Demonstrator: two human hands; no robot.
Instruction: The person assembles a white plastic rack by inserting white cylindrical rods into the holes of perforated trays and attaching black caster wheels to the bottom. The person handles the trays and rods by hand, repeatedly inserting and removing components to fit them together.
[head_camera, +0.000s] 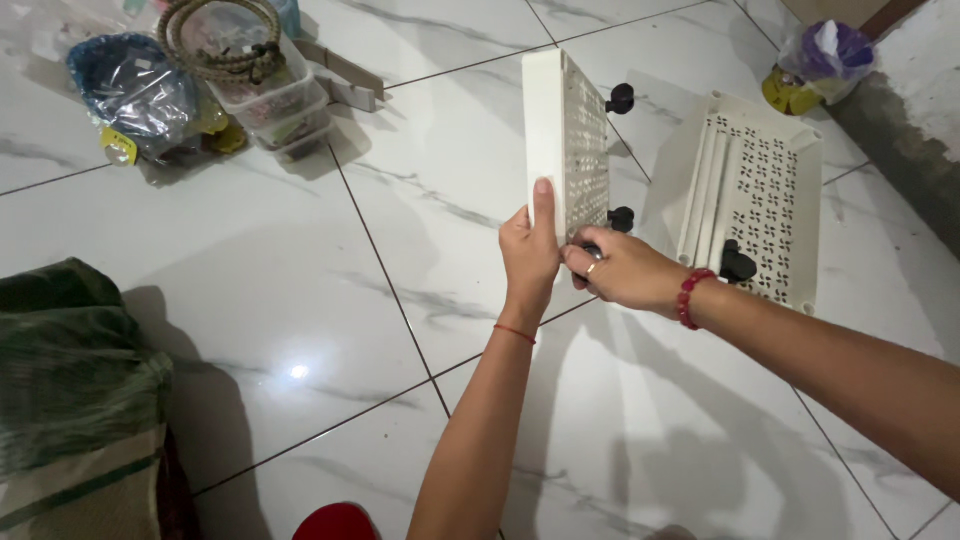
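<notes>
Two hands — left hand (528, 255) and right hand (622, 270) fingers clamped on upright white perforated tray (560, 140) edge — bare tiles around.

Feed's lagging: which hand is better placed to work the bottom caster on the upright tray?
Right, probably. The right hand has its fingers at the bottom caster, while the left hand grips the upright tray by its edge.

Glossy white marble floor tiles (300, 300); dark grout lines; lamp glare (298, 372).
</notes>
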